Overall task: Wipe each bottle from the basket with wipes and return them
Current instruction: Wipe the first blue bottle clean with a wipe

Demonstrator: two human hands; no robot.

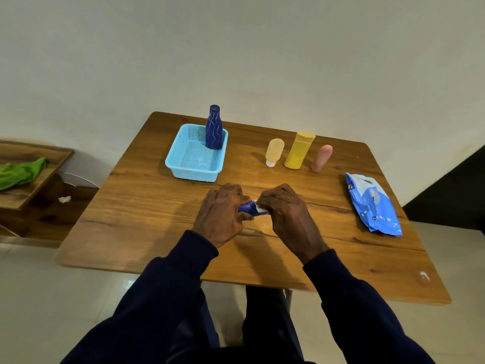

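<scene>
Holding: the left hand [221, 211] curls round a small blue bottle [248, 207] over the middle of the tabletop [157, 219], toward its near edge.
Right side: the right hand [286, 214] has its fingers curled, pinching a white wipe [260, 208] against the bottle's right end.
Hidden: both hands cover most of that bottle. Only a short blue stretch and a bit of wipe show between them, so I cannot tell its cap or whether it touches the wood.
Far left corner: a light blue basket [178, 164] holds a tall dark blue bottle [214, 127], upright in its far right corner.
Far edge: a cream bottle [274, 151], a yellow bottle [299, 151] and a pink bottle [322, 157] stand apart in a row, right of the basket.
Right edge: a blue pack of wipes [372, 203] lies flat, its print too blurred to read.
Off to the left: a green cloth [21, 172] lies on a low shelf [15, 200], both cut off by the frame. A white scrap [64, 199] nearby is too small to identify.
</scene>
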